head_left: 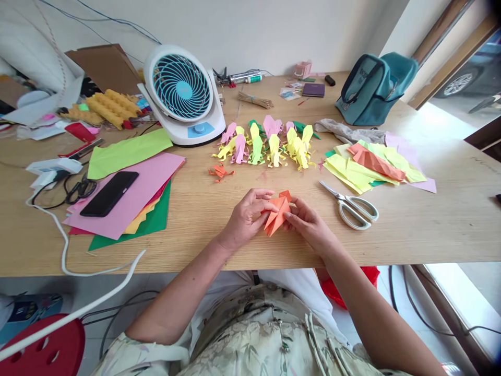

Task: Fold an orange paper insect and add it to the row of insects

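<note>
Both my hands hold a folded piece of orange paper (277,213) just above the table's front part. My left hand (250,213) pinches its left side, fingers lying across the folds. On the other side, my right hand (307,219) grips the paper's right edge between thumb and fingers. A small orange folded paper figure (221,172) lies up and to the left of my hands. Behind it stand several folded paper figures (256,146) in pink, yellow and green. White-handled scissors (352,206) lie right of my right hand, blades pointing up-left.
Coloured paper sheets (156,172) lie at left under a black phone (110,194). A white fan (182,94) stands behind them. Creased papers (352,169) are piled at right, near a teal bag (371,89). A white cable (64,245) crosses the table's left front edge.
</note>
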{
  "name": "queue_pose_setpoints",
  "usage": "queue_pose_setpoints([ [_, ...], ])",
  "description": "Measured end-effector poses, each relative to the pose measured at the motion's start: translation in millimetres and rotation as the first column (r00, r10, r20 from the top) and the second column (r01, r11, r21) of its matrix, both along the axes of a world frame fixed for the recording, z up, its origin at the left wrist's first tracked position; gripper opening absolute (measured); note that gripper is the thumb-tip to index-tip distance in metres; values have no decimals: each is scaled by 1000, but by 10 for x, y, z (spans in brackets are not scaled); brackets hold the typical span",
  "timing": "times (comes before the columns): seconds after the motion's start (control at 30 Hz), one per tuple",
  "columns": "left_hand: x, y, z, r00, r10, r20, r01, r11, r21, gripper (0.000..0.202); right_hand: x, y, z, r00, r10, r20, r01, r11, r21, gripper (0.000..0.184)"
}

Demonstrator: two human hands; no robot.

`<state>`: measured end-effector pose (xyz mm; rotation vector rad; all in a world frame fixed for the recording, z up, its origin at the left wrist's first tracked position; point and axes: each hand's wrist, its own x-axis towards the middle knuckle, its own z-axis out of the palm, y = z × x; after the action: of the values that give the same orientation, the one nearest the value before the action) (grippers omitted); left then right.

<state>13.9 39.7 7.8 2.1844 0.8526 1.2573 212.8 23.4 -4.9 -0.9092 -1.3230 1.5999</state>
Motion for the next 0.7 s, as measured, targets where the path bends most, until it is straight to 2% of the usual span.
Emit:
queue_pose_setpoints([
  [0.07, -1, 0, 24, 999, -4, 52, 7, 998, -57, 11, -8, -8, -14, 999, -17, 36, 16, 999, 32, 44],
  [0.17, -8, 10, 39, 987, -8, 160, 43, 975, -216, 10, -24, -36, -44, 987, -90, 137, 74, 990, 118, 44],
  [0.27, -19, 34, 35, 971, 70, 229, 17, 934, -358, 11, -37, -81, -58, 946, -177, 271, 123, 971, 207, 46],
  [0.37, -26, 65, 18, 951, 196, 241, -76, 900, -429, 10, -50, -130, -49, 894, -252, 371, 148, 947, 285, 53],
  [0.43, -28, 84, -6, 937, 233, 260, -80, 869, -489, 10, -63, -158, -34, 859, -301, 413, 160, 926, 342, 55],
  [0.53, -27, 104, -58, 931, 240, 274, -51, 831, -553, 12, -85, -188, -5, 804, -347, 483, 141, 900, 411, 48],
  [0.7, -26, 121, -101, 935, 232, 269, -42, 823, -566, 15, -99, -198, 30, 719, -353, 599, 45, 883, 466, 30],
])
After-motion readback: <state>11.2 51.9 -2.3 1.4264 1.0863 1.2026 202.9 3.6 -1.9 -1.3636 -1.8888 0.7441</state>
